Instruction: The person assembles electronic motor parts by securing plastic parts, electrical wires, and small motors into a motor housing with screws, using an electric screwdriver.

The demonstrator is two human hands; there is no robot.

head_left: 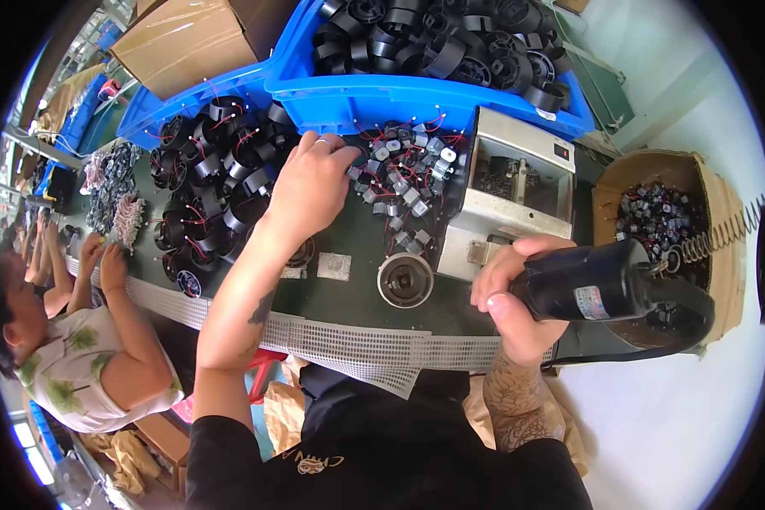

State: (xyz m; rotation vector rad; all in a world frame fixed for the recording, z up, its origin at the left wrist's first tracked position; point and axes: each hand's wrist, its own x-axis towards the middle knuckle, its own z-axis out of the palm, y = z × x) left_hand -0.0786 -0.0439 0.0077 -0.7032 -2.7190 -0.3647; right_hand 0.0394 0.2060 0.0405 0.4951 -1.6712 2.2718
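Over the right side of the bench [361,310], the right hand [518,297] is wrapped around a black power tool [578,285], its tip hidden by the fingers. Farther up, the left hand [310,191] reaches between a pile of black round housings [204,157] and a heap of small motors [416,200] with red wires; its fingertips point away, so I cannot tell whether they pinch anything. Between the hands, a round cup [405,280] sits near the bench's front edge, below the motors. Just beyond the right hand stands a metal machine [518,212]. Outward from there, a blue bin [416,102] full of black housings stands behind the motors, a cardboard box [722,191] of more motors stands at right, and a coiled spring [722,234] runs toward the tool. At far left, a co-worker [93,365] sits at the bench.
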